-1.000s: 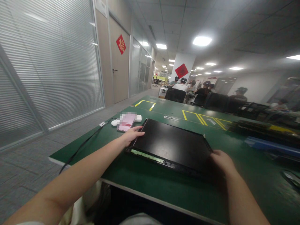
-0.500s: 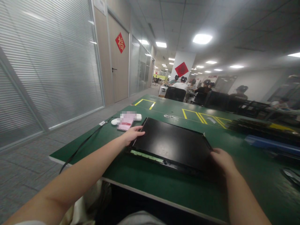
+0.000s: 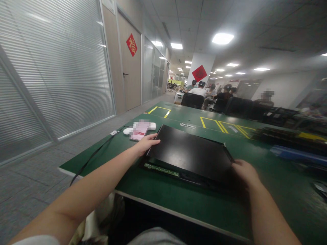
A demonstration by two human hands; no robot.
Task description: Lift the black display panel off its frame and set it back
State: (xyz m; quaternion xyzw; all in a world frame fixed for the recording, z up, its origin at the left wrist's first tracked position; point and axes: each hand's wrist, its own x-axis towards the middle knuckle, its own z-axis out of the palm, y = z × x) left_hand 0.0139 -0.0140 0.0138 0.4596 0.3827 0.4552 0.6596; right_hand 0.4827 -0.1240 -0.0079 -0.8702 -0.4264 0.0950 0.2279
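Note:
A flat black display panel (image 3: 190,149) lies between my two hands, over the green table (image 3: 163,197). My left hand (image 3: 148,143) grips its left edge, thumb on top and the other fingers mostly out of sight beneath. On the right edge my right hand (image 3: 244,173) is closed, its fingertips partly hidden. A narrow green circuit board (image 3: 161,169) shows along the panel's near side. Just beyond my left hand lies a phone (image 3: 140,130) with a pinkish screen, beside a white rounded object (image 3: 152,126).
A black cable (image 3: 94,156) runs over the table's left edge. Yellow tape outlines (image 3: 217,124) mark the far side. To the right are dark stacked pieces (image 3: 278,136) and a blue object (image 3: 296,152). Several people sit beyond, near a black chair (image 3: 192,101).
The panel's near edge looks slightly higher, and the green circuit board below appears darker. Both hands keep their hold. The whole view has shifted a little.

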